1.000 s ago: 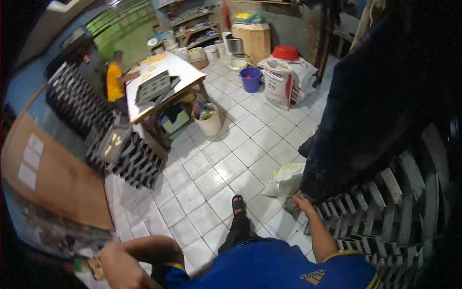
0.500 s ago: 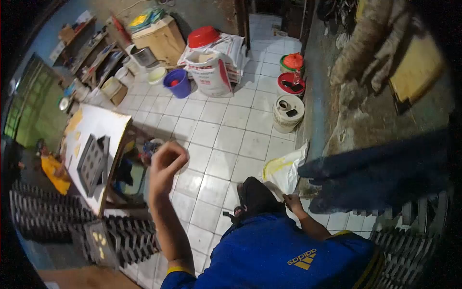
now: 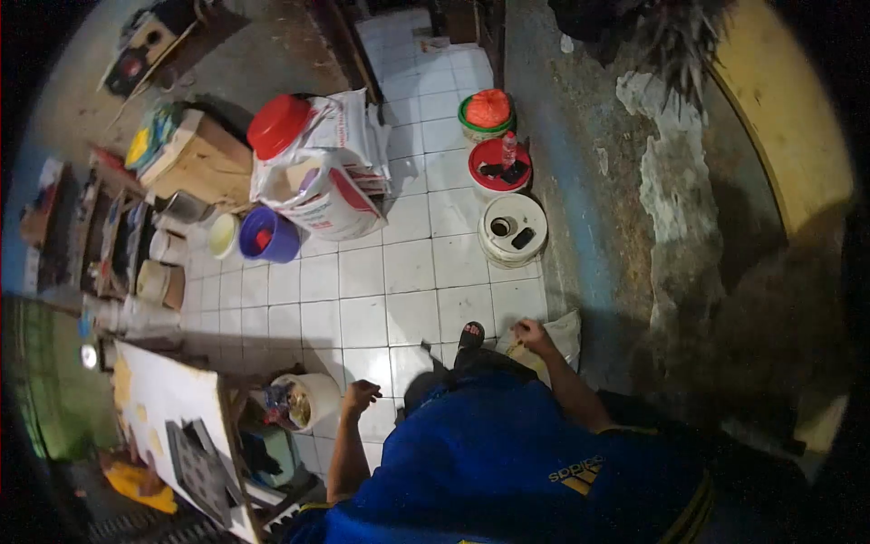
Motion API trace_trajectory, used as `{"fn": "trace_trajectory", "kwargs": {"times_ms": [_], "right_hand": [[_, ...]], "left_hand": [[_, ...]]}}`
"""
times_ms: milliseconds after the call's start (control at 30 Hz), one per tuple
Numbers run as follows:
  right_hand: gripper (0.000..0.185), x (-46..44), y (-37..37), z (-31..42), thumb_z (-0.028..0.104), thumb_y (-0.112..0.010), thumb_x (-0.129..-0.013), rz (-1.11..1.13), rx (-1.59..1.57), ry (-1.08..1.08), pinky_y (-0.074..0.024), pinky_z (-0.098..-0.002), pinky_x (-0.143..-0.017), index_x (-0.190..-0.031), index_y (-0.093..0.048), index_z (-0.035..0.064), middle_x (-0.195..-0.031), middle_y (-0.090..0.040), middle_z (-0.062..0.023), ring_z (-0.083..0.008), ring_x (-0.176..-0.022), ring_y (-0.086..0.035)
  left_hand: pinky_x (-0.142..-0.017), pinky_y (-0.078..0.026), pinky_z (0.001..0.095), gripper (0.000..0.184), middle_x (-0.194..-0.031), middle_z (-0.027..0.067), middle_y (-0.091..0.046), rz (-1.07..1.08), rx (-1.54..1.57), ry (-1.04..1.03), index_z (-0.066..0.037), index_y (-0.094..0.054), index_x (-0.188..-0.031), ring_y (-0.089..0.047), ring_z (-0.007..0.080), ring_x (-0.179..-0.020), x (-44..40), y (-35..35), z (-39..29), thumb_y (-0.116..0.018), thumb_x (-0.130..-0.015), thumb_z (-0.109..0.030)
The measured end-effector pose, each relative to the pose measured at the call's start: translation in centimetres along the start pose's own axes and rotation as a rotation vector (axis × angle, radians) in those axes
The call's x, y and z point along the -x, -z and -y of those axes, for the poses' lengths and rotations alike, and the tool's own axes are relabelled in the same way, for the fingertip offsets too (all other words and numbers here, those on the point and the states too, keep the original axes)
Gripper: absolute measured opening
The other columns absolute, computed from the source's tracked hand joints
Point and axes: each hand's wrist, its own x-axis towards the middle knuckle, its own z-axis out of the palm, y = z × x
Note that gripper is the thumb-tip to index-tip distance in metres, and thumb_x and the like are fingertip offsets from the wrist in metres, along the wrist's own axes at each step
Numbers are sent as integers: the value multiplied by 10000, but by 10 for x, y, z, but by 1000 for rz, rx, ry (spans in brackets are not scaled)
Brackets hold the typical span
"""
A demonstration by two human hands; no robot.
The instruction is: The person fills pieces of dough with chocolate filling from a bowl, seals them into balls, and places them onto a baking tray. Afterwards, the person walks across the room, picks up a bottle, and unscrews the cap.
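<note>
My left hand (image 3: 361, 396) hangs low in front of me, fingers curled together, and I see nothing in them. A white bucket (image 3: 317, 399) with mixed stuff inside stands just left of it. Lower right, my right hand (image 3: 533, 335) is closed at a white plastic sack (image 3: 566, 337) with a yellowish part. The fingers seem to grip the sack's upper part, though the exact hold is small and dim. My foot in a dark sandal (image 3: 470, 336) shows between the hands on the tiles.
At left stands a white-topped table (image 3: 195, 385) bearing a dark perforated tray (image 3: 201, 467); a person in yellow (image 3: 140, 485) is beyond it. Lidded buckets (image 3: 514, 228) line the right wall. A purple bucket (image 3: 281, 238) and full sacks (image 3: 326, 204) stand ahead; a doorway lies beyond.
My left hand has dropped from a raised position to low beside my body. The view has turned right. The sack still shows by my right hand, now bunched lower around it.
</note>
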Motion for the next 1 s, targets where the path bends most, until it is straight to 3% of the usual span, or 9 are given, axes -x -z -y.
{"fn": "trace_trajectory", "kwargs": {"times_ms": [133, 233, 333, 400, 567, 633, 733, 833, 1000], "right_hand": [[344, -106, 60, 74, 366, -635, -1073, -5, -218, -358, -498, -329, -560, -1025, -729, 38, -811, -674, -45, -130, -659, -636], [351, -199, 104, 108, 396, -626, -1075, 1, -681, -108, -476, -287, -502, -1020, -720, 63, -787, -670, -15, -99, -623, -624], [346, -321, 153, 147, 414, -628, -1065, -121, -341, -105, -465, -268, -475, -1051, -707, 77, -799, -695, -11, -89, -601, -627], [324, -412, 181, 173, 397, -640, -1051, -260, -222, -92, -472, -289, -475, -1072, -711, 82, -810, -707, -21, -106, -583, -619], [376, -618, 236, 205, 412, -639, -1047, -397, -275, -9, -554, -388, -640, -1085, -702, 44, -886, -730, -79, -199, -684, -660], [481, -676, 251, 202, 458, -665, -1023, -508, 451, -335, -564, -481, -834, -1268, -654, 44, -1086, -745, -157, -311, -913, -720], [616, -751, 249, 178, 480, -700, -993, -702, 370, -387, -527, -520, -989, -1433, -561, 71, -1288, -700, -206, -393, -1155, -691], [683, -817, 236, 69, 452, -693, -999, -677, 416, -308, -498, -521, -1068, -1531, -467, 86, -1415, -641, -218, -414, -1277, -640], [599, -823, 244, 97, 406, -673, -1016, -674, 537, -414, -521, -517, -1049, -1487, -514, 71, -1377, -659, -221, -411, -1231, -662]], "left_hand": [[-515, -496, 294, 347, -702, 105, -757, 47, -278, 176, 7, -750, -793, -660, 153, -554, -97, 9, -17, -847, -902, -308], [-537, -514, 287, 235, -782, 115, -777, 104, -199, 255, -4, -762, -933, -672, 158, -595, -174, 13, -62, -802, -921, -235], [-606, -576, 325, 460, -1126, 147, -766, 237, 91, 117, -56, -599, -1367, -712, 176, -845, -265, 24, -115, -655, -911, -48], [-621, -589, 342, 475, -1145, 141, -750, 376, -23, -140, -62, -570, -1393, -715, 189, -900, -333, 37, -149, -657, -926, -69], [-718, -610, 368, 420, -1201, 166, -750, 275, 84, 130, -63, -550, -1405, -754, 246, -1025, -482, 56, -276, -619, -997, -138], [-743, -623, 372, 406, -1184, 177, -754, 311, -29, 148, -44, -547, -1402, -756, 253, -1006, -510, 70, -331, -606, -1018, -161], [-751, -633, 383, 404, -1134, 187, -763, 370, -273, 95, -41, -546, -1395, -758, 240, -967, -542, 105, -378, -616, -1039, -220], [-709, -638, 392, 360, -1114, 182, -758, 342, -203, 297, -39, -548, -1370, -755, 240, -920, -549, 136, -419, -612, -1051, -194], [-685, -624, 401, 327, -1127, 135, -751, 345, -240, 465, -96, -554, -1371, -737, 242, -845, -600, 181, -413, -586, -1046, -116]]}}
